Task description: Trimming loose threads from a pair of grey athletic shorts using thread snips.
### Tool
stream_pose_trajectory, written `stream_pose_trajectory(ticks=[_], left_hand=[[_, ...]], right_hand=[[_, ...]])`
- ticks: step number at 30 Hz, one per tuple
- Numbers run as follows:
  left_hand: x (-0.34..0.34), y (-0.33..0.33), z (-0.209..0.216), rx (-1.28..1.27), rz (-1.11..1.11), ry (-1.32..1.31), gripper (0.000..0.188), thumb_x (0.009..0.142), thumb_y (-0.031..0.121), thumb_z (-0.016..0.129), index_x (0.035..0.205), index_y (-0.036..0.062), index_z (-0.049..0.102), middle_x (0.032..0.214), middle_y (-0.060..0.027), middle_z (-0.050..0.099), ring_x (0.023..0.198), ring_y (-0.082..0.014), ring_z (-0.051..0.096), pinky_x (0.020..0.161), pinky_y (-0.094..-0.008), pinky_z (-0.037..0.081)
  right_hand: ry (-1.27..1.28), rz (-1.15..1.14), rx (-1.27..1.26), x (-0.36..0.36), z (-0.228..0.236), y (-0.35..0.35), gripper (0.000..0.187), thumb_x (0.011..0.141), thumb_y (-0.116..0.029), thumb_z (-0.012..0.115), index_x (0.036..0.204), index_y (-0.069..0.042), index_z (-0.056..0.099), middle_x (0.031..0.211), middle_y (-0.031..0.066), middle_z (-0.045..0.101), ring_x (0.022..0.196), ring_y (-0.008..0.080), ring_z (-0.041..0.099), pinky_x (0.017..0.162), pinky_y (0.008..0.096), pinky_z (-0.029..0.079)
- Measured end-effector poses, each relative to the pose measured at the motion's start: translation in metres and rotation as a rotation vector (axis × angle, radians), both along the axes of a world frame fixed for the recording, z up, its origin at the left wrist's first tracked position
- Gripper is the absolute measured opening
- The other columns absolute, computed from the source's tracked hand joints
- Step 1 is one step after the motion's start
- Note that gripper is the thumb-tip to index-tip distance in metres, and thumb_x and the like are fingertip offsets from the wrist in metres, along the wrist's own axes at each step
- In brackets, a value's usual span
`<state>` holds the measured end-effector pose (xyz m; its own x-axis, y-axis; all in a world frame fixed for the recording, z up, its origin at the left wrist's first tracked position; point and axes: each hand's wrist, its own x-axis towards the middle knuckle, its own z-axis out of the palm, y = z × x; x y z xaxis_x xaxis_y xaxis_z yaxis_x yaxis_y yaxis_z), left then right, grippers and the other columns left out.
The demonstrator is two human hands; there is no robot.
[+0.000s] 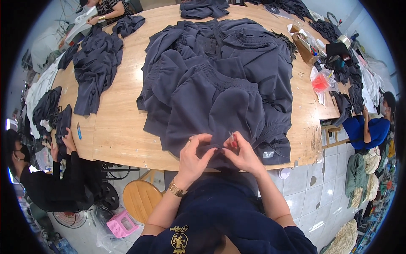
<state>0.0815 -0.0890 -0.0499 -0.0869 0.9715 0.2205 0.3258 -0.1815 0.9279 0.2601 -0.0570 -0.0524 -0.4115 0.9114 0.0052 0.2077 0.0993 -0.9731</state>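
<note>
Dark grey shorts [211, 106] with a gathered elastic waistband lie on top of a pile of like garments [258, 55], close to the table's near edge. My left hand [192, 163], wearing a watch, pinches the lower hem between thumb and fingers. Beside it, my right hand [245, 158] pinches the same hem, the two thumbs almost meeting. A small red and silver object [232, 139] shows at my right fingers; its kind is too small to make out. A white-marked patch [268, 155] shows on the garment near my right hand.
The wooden table [131, 139] bears more dark garments [99, 63] and a blue-handled tool [79, 131] on the left. A red drink in a plastic cup [322, 81] and a cardboard box [304, 47] stand right. Co-workers sit around; a round stool [142, 199] stands below.
</note>
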Motion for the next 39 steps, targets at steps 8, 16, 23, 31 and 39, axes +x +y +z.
stream_pose_trajectory(ticks=[8, 16, 23, 31, 39], left_hand=[[-0.063, -0.015, -0.015, -0.175, 0.398, 0.006, 0.014, 0.083, 0.013, 0.068, 0.087, 0.0003, 0.062, 0.072, -0.0074, 0.063, 0.065, -0.0128, 0.061, 0.062, -0.0254, 0.048], [-0.071, -0.047, -0.055, -0.705, 0.110, 0.302, 0.040, 0.080, 0.038, 0.071, 0.087, -0.0016, 0.068, 0.074, -0.0148, 0.068, 0.069, -0.0207, 0.067, 0.065, -0.0316, 0.051], [-0.048, -0.026, -0.059, -0.184, 0.300, -0.574, 0.014, 0.093, 0.014, 0.058, 0.101, 0.0032, 0.055, 0.090, 0.0020, 0.059, 0.076, -0.0046, 0.052, 0.069, -0.0188, 0.043], [-0.059, -0.001, 0.007, -0.021, 0.194, -0.917, 0.011, 0.098, 0.014, 0.047, 0.103, 0.0042, 0.049, 0.098, -0.0029, 0.057, 0.090, -0.0079, 0.053, 0.082, -0.0230, 0.043], [-0.046, -0.009, -0.007, -0.405, 0.070, -1.387, 0.031, 0.100, 0.020, 0.040, 0.123, 0.0014, 0.048, 0.122, -0.0114, 0.057, 0.113, -0.0209, 0.057, 0.096, -0.0352, 0.048]], right_hand=[[0.148, -0.305, -0.078, 0.030, -0.028, 0.010, 0.018, 0.085, 0.004, 0.057, 0.084, -0.003, 0.041, 0.075, -0.0003, 0.049, 0.065, 0.0037, 0.040, 0.062, 0.0182, 0.038], [0.064, -0.346, -0.048, 0.029, -0.033, 0.007, 0.020, 0.085, 0.002, 0.058, 0.081, -0.005, 0.040, 0.072, -0.0009, 0.047, 0.063, 0.0040, 0.038, 0.059, 0.0186, 0.035], [0.016, -0.353, -0.041, 0.032, -0.020, 0.007, 0.021, 0.085, 0.002, 0.058, 0.082, -0.005, 0.039, 0.072, -0.0003, 0.049, 0.062, 0.0044, 0.039, 0.060, 0.0189, 0.036], [0.279, -0.305, -0.091, 0.038, 0.007, 0.008, 0.024, 0.083, 0.004, 0.059, 0.082, -0.006, 0.037, 0.075, 0.0042, 0.055, 0.065, 0.0070, 0.048, 0.061, 0.0193, 0.040], [0.034, -0.296, 0.104, -0.010, 0.017, 0.006, 0.019, 0.081, -0.001, 0.063, 0.089, -0.002, 0.046, 0.073, 0.0034, 0.054, 0.065, 0.0095, 0.052, 0.060, 0.0250, 0.043]])
